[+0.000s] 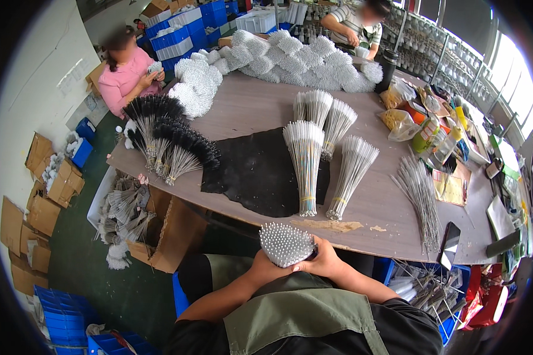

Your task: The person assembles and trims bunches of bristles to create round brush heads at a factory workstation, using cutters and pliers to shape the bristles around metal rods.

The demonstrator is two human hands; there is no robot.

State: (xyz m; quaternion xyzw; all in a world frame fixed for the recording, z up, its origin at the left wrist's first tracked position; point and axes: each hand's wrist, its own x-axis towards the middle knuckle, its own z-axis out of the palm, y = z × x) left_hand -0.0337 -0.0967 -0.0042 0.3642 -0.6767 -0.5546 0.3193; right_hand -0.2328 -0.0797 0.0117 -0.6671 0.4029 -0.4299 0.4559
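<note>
A thick bundle of thin white-tipped brushes [285,242] stands on end at the table's near edge, its tips facing the camera. My left hand [265,266] wraps its lower left side and my right hand [326,259] grips its right side. On the table beyond lie two tied bundles of the same brushes, one [305,163] across a black mat [251,171] and one [352,171] to its right. Two more bundles [323,115] lie farther back.
Black-bristled brush bundles [166,139] lie at the table's left, white fluffy brushes [290,59] at the back, loose wire stems [420,195] and a dark phone [450,242] to the right. Two other people work at the far side. Cardboard boxes and blue crates [65,319] cover the floor.
</note>
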